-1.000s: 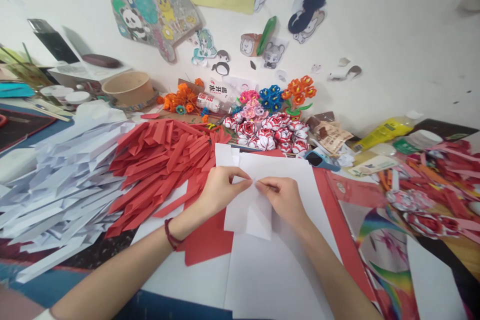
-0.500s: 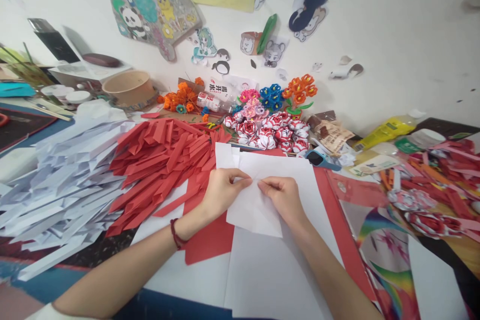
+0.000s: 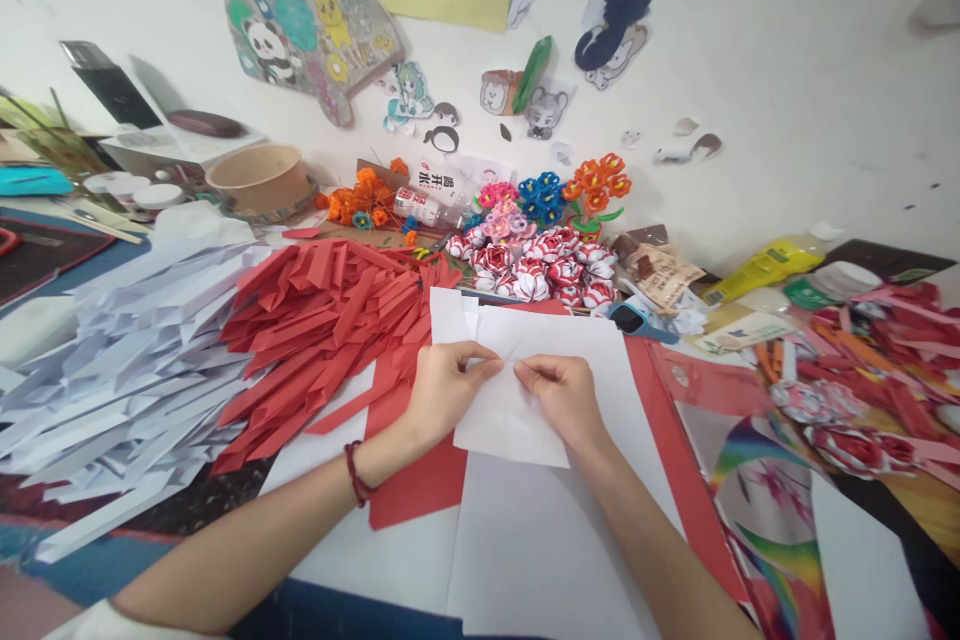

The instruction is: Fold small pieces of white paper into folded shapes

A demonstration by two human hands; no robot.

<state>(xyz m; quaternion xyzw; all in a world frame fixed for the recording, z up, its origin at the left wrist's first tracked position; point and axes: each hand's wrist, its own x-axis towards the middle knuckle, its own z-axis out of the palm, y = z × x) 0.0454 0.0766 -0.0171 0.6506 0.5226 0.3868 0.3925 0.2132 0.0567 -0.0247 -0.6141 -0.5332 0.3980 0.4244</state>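
A small creased sheet of white paper (image 3: 501, 430) is held above larger white sheets (image 3: 540, 550) in the middle of the table. My left hand (image 3: 450, 385) pinches it near its centre between thumb and forefinger. Close beside it, my right hand (image 3: 561, 392) pinches the same sheet, the two sets of fingertips a short gap apart. Red paper (image 3: 416, 485) shows beneath, to the left of the white sheets. Left of my left hand lies a heap of folded red paper strips (image 3: 322, 320).
Folded white paper strips (image 3: 127, 360) pile up at the far left. Red-and-white paper flowers (image 3: 532, 265) sit at the back, below orange flowers (image 3: 598, 182). A yellow bottle (image 3: 765, 268) lies back right. A round tan container (image 3: 259, 175) stands back left.
Both hands keep their pinch on the white paper with barely any movement. The view has shifted very slightly.
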